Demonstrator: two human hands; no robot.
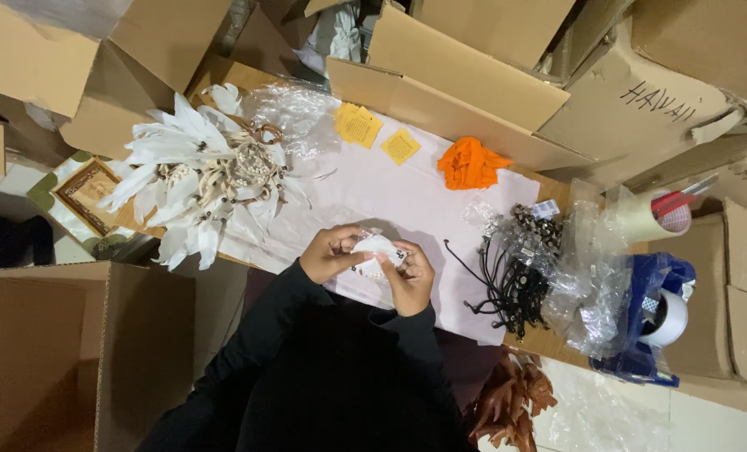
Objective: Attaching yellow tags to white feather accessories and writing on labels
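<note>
While both hands met over the near edge of the white sheet (pixel 390 197), the small white packet (pixel 377 248) lay between them, its long axis running left to right across the fingertips. The left hand (pixel 330 253) pinched the packet's left end with fingers curled close; the right hand (pixel 409 276) closed on its right end and underside, thumb on top. Neither hand was nearer than the other: both touched it. The packet appeared thin, crinkled and papery or plastic; its contents could not be told. To the left lay a white feather ornament (pixel 202 172), soft and splayed. To the right lay a tangle of black cords (pixel 507 289) with clear wrapping beside it, then tape rolls (pixel 667 318). Farther off sat an orange cloth (pixel 470 163), crumpled, and yellow paper slips (pixel 358 125). Cardboard boxes (pixel 466 92) ringed the work area.
</note>
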